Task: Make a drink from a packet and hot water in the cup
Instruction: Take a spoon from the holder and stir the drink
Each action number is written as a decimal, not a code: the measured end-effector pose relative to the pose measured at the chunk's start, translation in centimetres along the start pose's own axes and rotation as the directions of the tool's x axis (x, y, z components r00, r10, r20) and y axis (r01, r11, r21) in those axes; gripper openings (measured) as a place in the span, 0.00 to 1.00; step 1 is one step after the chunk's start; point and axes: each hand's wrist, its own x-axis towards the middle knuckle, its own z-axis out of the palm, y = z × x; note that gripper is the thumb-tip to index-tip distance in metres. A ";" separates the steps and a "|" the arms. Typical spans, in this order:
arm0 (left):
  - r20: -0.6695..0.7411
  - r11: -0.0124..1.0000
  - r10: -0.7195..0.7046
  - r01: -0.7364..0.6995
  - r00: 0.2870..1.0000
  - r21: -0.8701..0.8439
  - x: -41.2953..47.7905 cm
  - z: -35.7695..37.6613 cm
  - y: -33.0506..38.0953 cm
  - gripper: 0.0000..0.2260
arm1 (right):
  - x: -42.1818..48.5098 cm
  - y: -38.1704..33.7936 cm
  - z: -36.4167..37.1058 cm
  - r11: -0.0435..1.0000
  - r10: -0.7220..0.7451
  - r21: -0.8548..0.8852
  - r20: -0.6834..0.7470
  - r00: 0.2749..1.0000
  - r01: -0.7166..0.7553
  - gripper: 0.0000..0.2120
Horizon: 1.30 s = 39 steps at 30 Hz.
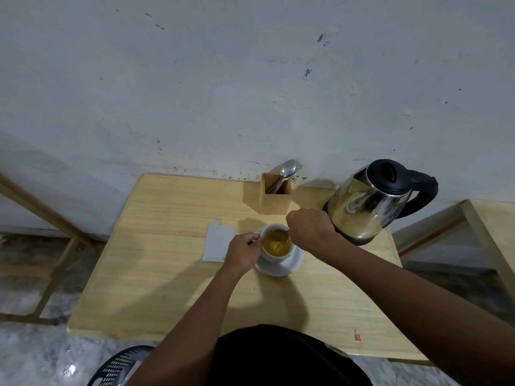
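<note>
A white cup [271,256] of yellow-brown drink stands on a white saucer [289,267] in the middle of the wooden table [167,274]. My left hand [243,250] grips the cup's handle on its left side. My right hand [308,228] hovers over the cup's right rim and pinches a spoon [280,235] whose bowl dips into the drink. An opened silver packet [218,243] lies flat on the table just left of my left hand.
A steel kettle [370,201] with a black lid and handle stands at the back right, close behind my right wrist. A wooden holder [274,197] with cutlery sits at the back against the wall. A black basket [119,366] is on the floor.
</note>
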 end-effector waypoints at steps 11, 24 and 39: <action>0.013 0.999 -0.037 0.037 0.999 -0.001 0.1 0.1 0.0 0.12 | 0.5 -1.2 0.0 0.997 -0.034 0.074 0.028 0.999 0.032 0.09; 0.020 1.000 -0.026 0.026 0.999 0.013 0.2 0.1 0.0 0.11 | 0.9 -0.7 -0.3 0.997 0.005 0.071 0.095 0.995 -0.012 0.15; -0.004 1.000 -0.014 0.014 1.000 0.017 0.3 0.3 -0.3 0.11 | -1.1 0.1 0.8 0.989 0.071 0.121 0.077 0.994 -0.080 0.11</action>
